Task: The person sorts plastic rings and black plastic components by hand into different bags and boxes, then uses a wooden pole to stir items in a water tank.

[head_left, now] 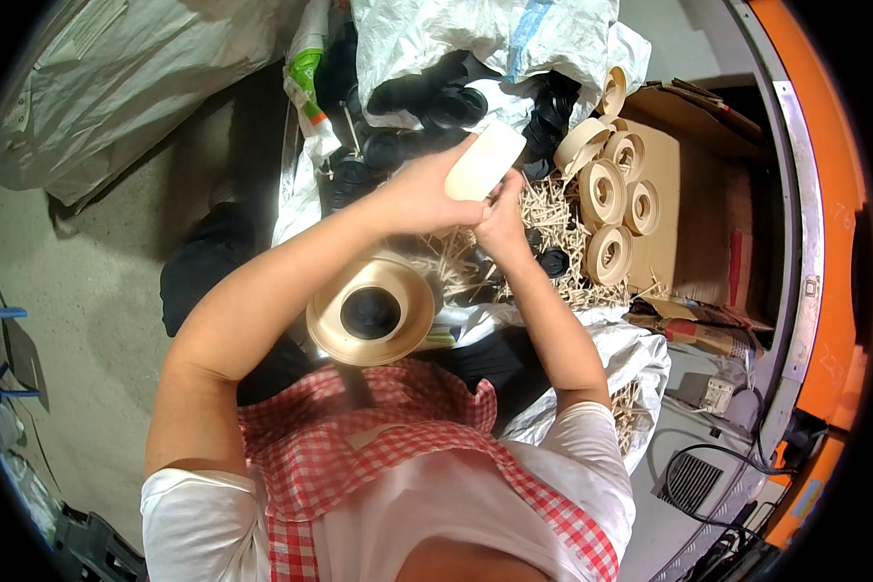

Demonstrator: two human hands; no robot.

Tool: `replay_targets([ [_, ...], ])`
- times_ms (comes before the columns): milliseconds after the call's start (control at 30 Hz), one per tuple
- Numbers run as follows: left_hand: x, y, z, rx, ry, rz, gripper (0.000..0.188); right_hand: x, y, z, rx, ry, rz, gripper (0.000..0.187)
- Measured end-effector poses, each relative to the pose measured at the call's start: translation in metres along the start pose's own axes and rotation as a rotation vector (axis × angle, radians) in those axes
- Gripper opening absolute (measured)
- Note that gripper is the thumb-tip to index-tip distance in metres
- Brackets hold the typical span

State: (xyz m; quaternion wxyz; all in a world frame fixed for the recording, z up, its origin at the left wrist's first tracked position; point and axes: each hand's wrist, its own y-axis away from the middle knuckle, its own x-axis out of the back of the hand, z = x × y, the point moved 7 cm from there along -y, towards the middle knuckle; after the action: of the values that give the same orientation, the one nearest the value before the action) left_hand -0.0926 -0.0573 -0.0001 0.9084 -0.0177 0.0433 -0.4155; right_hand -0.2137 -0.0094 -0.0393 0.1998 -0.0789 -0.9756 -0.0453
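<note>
While both our forearms reach forward and lean toward each other, our left hand (435, 192) pinches a smooth, cream-coloured, round-edged piece (485, 161) between thumb and fingers. Our right hand (501, 221) touches its lower side with bent fingers, but how firmly it grips, we cannot tell. This piece is held tilted above a loose heap of thin beige sticks (553, 215), which our hands partly cover. Below our left forearm we see a wide beige ring (329, 325) with dark centre. Black round parts (456, 107) lie beyond, under a white woven sack (436, 34); rightward, several beige rings (589, 199) sit by a brown cardboard box (662, 238).
</note>
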Motion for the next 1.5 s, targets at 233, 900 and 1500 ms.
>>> replay_targets([
  [233, 0.001, 0.003, -0.002, 0.085, 0.039, -0.007, 0.076, -0.013, 0.012, 0.0, -0.547, -0.632, -0.367, 0.079],
  [900, 0.007, 0.006, -0.013, 0.106, 0.101, 0.116, 0.062, 0.011, 0.021, 0.022, -0.487, -0.113, -0.164, 0.076],
  [1500, 0.014, 0.03, -0.005, 0.526, 0.241, -0.497, 0.046, 0.287, 0.077, 0.19, -0.591, 1.075, 0.556, 0.103],
])
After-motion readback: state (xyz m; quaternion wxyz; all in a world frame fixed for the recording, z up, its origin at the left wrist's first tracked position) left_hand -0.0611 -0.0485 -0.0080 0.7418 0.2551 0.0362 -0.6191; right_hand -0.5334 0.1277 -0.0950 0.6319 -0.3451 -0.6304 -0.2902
